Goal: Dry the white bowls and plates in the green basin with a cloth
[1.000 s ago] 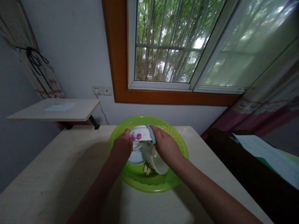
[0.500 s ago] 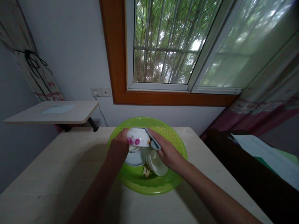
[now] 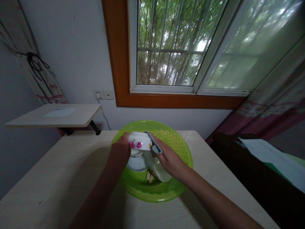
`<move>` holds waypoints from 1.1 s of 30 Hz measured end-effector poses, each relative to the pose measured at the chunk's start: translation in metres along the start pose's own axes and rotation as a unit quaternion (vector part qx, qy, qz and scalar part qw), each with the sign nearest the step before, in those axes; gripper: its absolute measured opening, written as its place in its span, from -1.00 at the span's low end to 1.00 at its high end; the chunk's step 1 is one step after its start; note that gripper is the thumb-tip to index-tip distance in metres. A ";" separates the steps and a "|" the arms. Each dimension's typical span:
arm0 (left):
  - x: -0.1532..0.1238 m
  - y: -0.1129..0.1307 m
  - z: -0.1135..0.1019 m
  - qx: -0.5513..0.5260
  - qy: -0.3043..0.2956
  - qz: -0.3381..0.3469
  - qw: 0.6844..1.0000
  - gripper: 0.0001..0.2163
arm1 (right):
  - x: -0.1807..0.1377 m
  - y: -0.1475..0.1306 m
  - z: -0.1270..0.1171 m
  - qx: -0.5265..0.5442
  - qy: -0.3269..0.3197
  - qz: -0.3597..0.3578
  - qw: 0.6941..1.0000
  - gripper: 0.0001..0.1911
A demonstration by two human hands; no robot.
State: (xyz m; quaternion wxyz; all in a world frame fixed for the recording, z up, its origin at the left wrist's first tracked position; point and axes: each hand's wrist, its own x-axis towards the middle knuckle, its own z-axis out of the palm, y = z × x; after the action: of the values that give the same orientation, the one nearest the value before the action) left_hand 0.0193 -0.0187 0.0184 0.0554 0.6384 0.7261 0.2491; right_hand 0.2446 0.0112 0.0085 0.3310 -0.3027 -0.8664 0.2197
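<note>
A white bowl with pink flowers (image 3: 139,141) is held tilted on its side above a green plastic basket (image 3: 152,197). My left hand (image 3: 120,147) grips the bowl's left side. In my right hand (image 3: 165,151) is a folded grey-blue cloth (image 3: 154,145), pressed against the bowl's right side. Below, inside the basket, lie a white dish (image 3: 138,163) and another white bowl (image 3: 162,170) tipped on its side. Light wooden sticks (image 3: 150,176), perhaps chopstick ends, poke out between them. The fingertips behind the bowl and cloth are hidden.
The basket rests on a pale wooden table (image 3: 90,190). A small raised shelf (image 3: 88,117) bearing a paper (image 3: 60,112) stands at the back left. A wall with a socket (image 3: 103,94) and a window lies behind. Papers (image 3: 271,156) lie on a dark surface at right.
Bowl, cloth and both hands have shifted only slightly left within the view, and the camera has moved a little. Both hands keep the same hold.
</note>
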 end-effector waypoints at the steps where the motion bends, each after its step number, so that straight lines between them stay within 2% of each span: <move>1: 0.000 0.001 0.000 0.000 -0.007 -0.004 1.000 -0.72 | 0.000 0.004 0.001 0.017 -0.002 0.008 1.000 -0.37; 4: 0.001 0.002 0.000 0.006 -0.023 -0.011 1.000 -0.73 | -0.001 0.010 0.004 0.037 -0.005 0.032 0.999 -0.38; 9: 0.002 -0.001 0.004 0.011 -0.017 -0.009 1.000 -0.73 | 0.002 0.012 0.006 0.014 -0.014 0.023 1.000 -0.12; 11: 0.002 -0.002 0.005 0.000 -0.008 0.003 1.000 -0.72 | 0.005 0.011 0.006 0.011 -0.018 0.019 1.000 -0.08; 19: 0.002 -0.002 0.004 -0.022 0.008 0.018 1.000 -0.71 | 0.014 0.006 0.006 0.025 -0.032 0.051 0.998 -0.09; 24: 0.000 -0.001 0.005 -0.013 0.021 0.011 1.000 -0.72 | 0.010 -0.001 0.010 -0.051 -0.008 -0.008 0.999 -0.16; 29: -0.001 0.000 0.011 0.016 0.022 0.019 0.999 -0.76 | 0.012 -0.011 0.020 -0.165 0.020 -0.058 0.984 -0.20; 33: -0.001 -0.001 0.012 0.033 0.021 0.039 0.998 -0.77 | 0.015 -0.015 0.023 -0.179 0.012 -0.092 0.979 -0.23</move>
State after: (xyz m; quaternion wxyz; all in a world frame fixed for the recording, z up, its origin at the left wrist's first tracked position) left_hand 0.0229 -0.0160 0.0077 0.0096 0.6624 0.7094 0.2406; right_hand 0.2132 0.0061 0.0084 0.3008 -0.2785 -0.9117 0.0255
